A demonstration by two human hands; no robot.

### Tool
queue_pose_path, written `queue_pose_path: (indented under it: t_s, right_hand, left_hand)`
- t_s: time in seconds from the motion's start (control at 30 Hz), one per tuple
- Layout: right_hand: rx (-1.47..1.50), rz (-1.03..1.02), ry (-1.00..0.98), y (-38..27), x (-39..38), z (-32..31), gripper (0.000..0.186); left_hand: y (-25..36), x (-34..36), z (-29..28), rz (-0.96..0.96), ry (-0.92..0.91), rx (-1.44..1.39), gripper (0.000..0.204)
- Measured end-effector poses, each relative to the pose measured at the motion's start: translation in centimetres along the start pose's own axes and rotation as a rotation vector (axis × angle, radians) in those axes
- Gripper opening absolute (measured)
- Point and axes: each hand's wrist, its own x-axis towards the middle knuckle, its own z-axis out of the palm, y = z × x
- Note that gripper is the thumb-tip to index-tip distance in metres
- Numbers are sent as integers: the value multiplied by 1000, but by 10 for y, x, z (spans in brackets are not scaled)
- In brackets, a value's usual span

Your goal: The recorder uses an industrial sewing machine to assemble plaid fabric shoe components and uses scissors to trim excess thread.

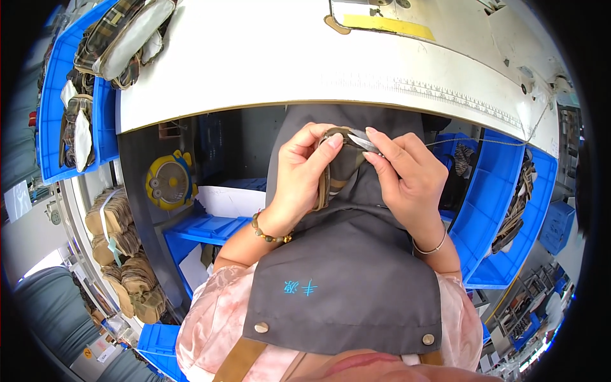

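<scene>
Head view: striped brown fabric piece (340, 177) is held over the dark apron (356, 305), just off the front edge of the white sewing table (254, 63). Left hand (304, 167) has thumb and fingers clamped on it; right hand (410, 172) is pinched around metal snips (366, 143), blades right at the piece's upper end. Looks mid-job to me: seems already sewn into shape, but can't tell how much snipping's left. More plaid pieces (127, 46) sit at the table's left edge.
</scene>
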Motion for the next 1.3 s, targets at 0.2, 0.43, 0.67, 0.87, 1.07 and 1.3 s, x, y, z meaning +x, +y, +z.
queue_pose_path:
  t_s: [0.2, 0.43, 0.67, 0.87, 1.07, 1.3]
  right_hand:
    - [-60, -20, 38, 0, -1, 4, 33]
    - [-87, -13, 37, -2, -1, 5, 33]
    - [-110, -7, 69, -2, -3, 12, 35]
    - [-149, -107, 103, 3, -4, 17, 37]
    - [-145, -118, 106, 5, -4, 19, 36]
    - [-41, -44, 62, 1, -4, 17, 35]
  left_hand:
    - [-1, -1, 0, 23, 3, -8, 12]
    - [-3, -1, 0, 1, 30, -13, 12]
    - [-4, -1, 0, 16, 50, 19, 13]
    - [-4, -2, 0, -8, 42, 14, 14]
    - [-6, -3, 0, -25, 57, -69, 14]
    - [-6, -4, -2, 37, 51, 11, 14]
